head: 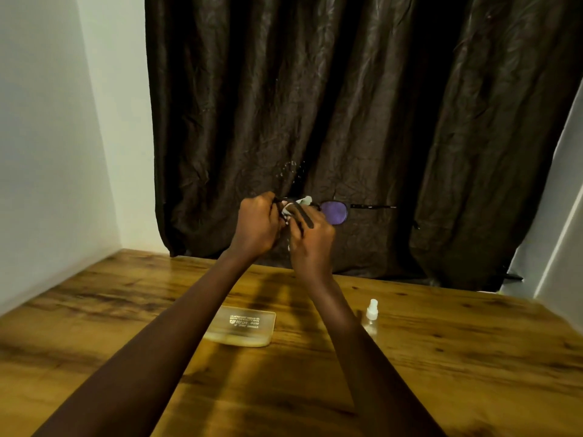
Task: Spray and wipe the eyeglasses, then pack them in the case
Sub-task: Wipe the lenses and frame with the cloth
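Head view: both arms reach forward, hands raised above the surface (441, 357) in front of a dark brown curtain (347, 105). The left hand (257, 227) has its fingers curled tight round the left end of the eyeglasses (334, 212). The right hand (310, 244) is just beside it, nearly touching, fingers curled and pinching a white cloth (295, 209) against the left lens, which the cloth and fingers hide. The eyeglasses are held up in the air, roughly level, well above the surface. The right lens is uncovered and looks purple-tinted. One temple sticks out straight to the right, the other runs diagonally across the right hand's knuckles.

On the wooden surface below the hands lies a translucent yellowish case (243, 326), closed and flat, with small white print on the lid that is too small to read. The left forearm partly covers its left end. A small clear spray bottle (372, 313) with a white nozzle stands upright right of the case, just beside the right forearm. White wall (56, 137) on the left.
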